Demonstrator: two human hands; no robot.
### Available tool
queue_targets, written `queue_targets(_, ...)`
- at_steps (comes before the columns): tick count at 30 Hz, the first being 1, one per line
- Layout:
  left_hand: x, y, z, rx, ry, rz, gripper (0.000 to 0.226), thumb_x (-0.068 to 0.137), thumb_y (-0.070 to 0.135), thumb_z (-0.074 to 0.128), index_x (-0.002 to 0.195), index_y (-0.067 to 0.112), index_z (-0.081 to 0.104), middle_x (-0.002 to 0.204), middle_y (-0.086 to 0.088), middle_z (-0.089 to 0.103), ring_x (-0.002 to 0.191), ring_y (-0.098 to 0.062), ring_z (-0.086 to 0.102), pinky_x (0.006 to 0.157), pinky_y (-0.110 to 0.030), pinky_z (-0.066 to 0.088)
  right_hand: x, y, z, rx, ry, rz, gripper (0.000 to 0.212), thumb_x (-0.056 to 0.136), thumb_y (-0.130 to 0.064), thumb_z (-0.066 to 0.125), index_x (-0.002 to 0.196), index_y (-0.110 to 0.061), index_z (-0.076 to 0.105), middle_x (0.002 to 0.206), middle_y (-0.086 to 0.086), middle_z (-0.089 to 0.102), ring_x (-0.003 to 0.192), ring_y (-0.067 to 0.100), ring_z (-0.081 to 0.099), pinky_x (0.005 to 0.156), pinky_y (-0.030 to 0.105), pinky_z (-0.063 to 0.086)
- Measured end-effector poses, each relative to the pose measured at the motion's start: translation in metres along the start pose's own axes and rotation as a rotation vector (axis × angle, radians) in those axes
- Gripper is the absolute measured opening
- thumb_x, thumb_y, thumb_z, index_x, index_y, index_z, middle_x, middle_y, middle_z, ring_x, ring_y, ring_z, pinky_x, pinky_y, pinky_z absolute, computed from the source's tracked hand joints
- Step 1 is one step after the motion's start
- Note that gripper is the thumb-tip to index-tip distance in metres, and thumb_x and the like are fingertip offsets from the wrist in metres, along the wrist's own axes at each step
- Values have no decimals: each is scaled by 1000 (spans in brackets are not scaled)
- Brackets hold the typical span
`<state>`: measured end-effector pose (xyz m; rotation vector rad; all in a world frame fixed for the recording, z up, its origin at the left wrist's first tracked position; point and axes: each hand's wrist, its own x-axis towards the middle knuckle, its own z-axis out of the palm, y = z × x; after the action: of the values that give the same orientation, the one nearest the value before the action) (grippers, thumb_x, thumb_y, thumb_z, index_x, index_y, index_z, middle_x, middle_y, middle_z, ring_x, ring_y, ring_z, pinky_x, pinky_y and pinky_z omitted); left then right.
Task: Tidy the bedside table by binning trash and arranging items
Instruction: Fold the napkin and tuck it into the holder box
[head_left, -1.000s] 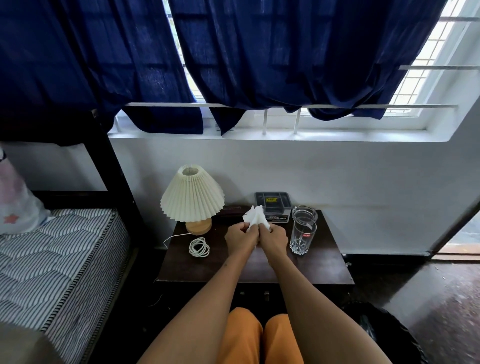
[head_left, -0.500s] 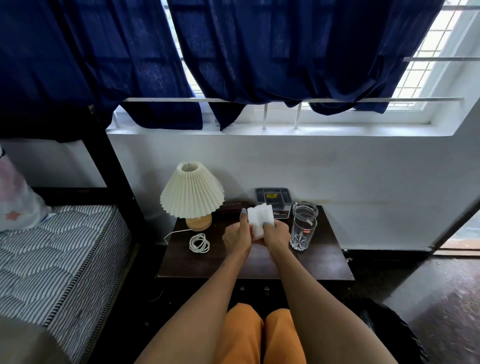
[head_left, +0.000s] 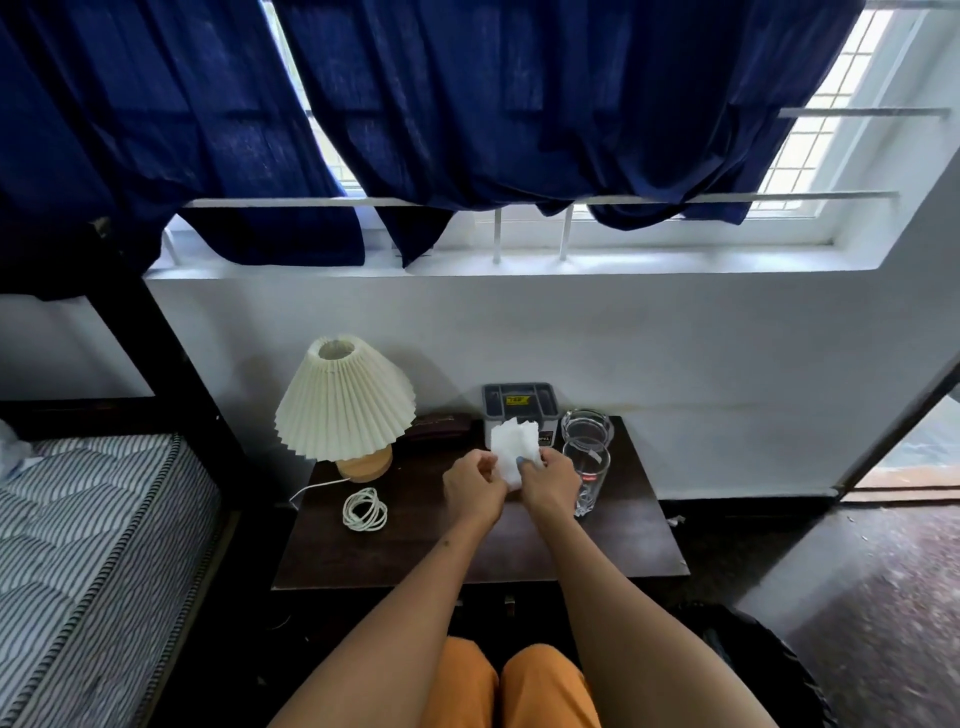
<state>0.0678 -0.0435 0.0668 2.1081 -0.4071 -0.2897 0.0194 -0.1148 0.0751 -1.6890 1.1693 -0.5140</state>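
Fingers of both hands are curling onto a white folded paper tissue (head_left: 513, 451), pinching it from either side above the dark brown wooden bedside table (head_left: 415, 551); the left hand (head_left: 474, 487) is gripping the tissue's lower left edge, and the right hand (head_left: 551, 483) is clamping its lower right part, a blue-painted thumbnail pressing on the white sheet; the tissue's upper half is standing free above the knuckles, its corners fanning slightly. How the fingers behind the sheet are lying is hard to tell from this angle.

Taking the cream pleated-shade lamp on a round wooden base (head_left: 345, 402) as the landmark: the tissue and both hands are hovering to its right, over the middle of the tabletop; a white coiled cord (head_left: 365, 510) is lying just in front of the lamp base; a dark flat case (head_left: 437, 426) is sitting immediately right of the shade, against the wall; a grey plastic compartment organiser (head_left: 520, 404) is standing further right, partly behind the tissue; two clear drinking glasses (head_left: 587, 457) are standing further right again, one behind the other, the nearer one just beside the right hand. A striped mattress (head_left: 88, 525) is lying to the lamp's left; navy blue curtains (head_left: 467, 104) are hanging above it.
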Motion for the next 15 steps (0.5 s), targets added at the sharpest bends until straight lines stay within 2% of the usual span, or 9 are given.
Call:
queue_targets(3,10,6,13,-18,-25,17,32,83,2,56,114,8,64,107,-8,70,101,-18,64,87,-23,50,17,1,-5,-30,5,-32,17,84,-13,63,98,-6,69,99,15,72,95,31,65,81,33,47)
queue_targets(5,18,11,21,-33,-52,29,35,82,-1,53,115,7,62,104,-9,71,98,-18,65,84,-20,49,30,1,-8,-53,18,-39,18,83,-13,64,99,-4,69,99,15,72,96,31,65,80,31,46)
queue_targets(8,31,19,31,-62,-75,39,40,78,-5,49,115,4,62,101,-12,72,97,-20,66,82,-18,46,48,0,-15,-59,37,-36,14,82,-10,63,93,-4,68,96,16,72,92,31,65,73,27,41)
queue_targets(11,49,26,47,-108,-118,40,44,77,-7,47,117,4,61,105,-13,70,96,-17,65,80,-14,44,72,0,-19,-100,64,-55,9,84,-6,55,79,-9,62,93,19,70,88,31,63,70,27,37)
queue_targets(15,70,29,66,-102,-182,57,47,79,-6,45,122,7,57,110,-10,69,103,-16,63,85,-15,44,106,-2,-21,-154,119,-85,18,85,-2,48,87,3,65,97,22,67,93,35,60,77,33,42)
